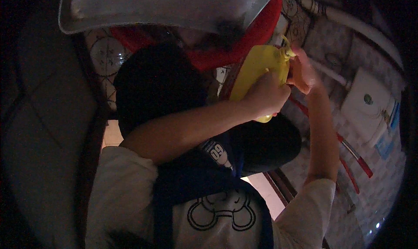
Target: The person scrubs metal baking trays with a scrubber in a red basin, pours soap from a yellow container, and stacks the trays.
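Yellow plastic formed our bottle [257,62], just above and right of the frame's centre. Our left hand [268,94] was clamped on its side; our right hand [306,73] curved by the cap [289,53], its grip unclear to us. We were probably working the cap; the next move seemed to call for a steady left hold.

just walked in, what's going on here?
A person's left hand grips a yellow bottle, while the right hand is at its narrow top end; whether that hand grips it is unclear. Beyond are a red basin and a grey panel partly covering it.
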A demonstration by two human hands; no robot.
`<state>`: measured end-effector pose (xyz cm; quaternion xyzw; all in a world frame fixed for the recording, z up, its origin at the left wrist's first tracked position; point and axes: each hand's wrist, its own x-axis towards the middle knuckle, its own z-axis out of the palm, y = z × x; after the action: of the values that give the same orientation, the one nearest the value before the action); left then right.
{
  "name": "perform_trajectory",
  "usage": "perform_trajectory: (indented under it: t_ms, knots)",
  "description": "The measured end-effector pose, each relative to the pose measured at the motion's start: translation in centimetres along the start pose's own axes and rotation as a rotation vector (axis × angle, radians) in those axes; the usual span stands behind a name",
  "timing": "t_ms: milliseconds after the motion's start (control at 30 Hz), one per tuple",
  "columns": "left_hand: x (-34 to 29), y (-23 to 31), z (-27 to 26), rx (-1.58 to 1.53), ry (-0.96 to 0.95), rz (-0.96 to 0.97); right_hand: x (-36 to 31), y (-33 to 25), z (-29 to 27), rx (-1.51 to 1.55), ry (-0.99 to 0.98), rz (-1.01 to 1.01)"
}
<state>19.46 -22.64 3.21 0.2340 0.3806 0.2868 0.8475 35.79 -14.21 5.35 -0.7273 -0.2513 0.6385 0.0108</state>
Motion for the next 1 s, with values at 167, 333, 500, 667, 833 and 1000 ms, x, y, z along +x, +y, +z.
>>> perform_trajectory:
  t_ms: [167, 333, 500, 667, 833, 1000]
  knots:
    - [-0.6, 1.1, -0.1, 0.103, 0.018, 0.056, -1.2, -0.6, 1.5, -0.075, 0.106, -0.032]
    - [0.3, 0.1, -0.1, 0.146, 0.012, 0.038, -0.3, -0.4, 0.6, -0.077, 0.095, -0.033]
    - [0.8, -0.3, -0.6, 0.024, -0.055, -0.009, -0.5, -0.1, 0.9, -0.016, 0.022, -0.052]
    - [1.2, -0.1, -1.8, -0.1, -0.158, -0.115, -0.4, -0.1, 0.7, 0.018, 0.055, -0.044]
    - [0.5, 0.5, -0.9, 0.042, -0.05, -0.02, -0.5, 0.3, 0.9, 0.06, 0.07, 0.063]
    - [0.1, 0.2, -0.3, 0.081, 0.011, 0.086, -0.8, -0.1, 0.8, 0.01, 0.071, 0.052]
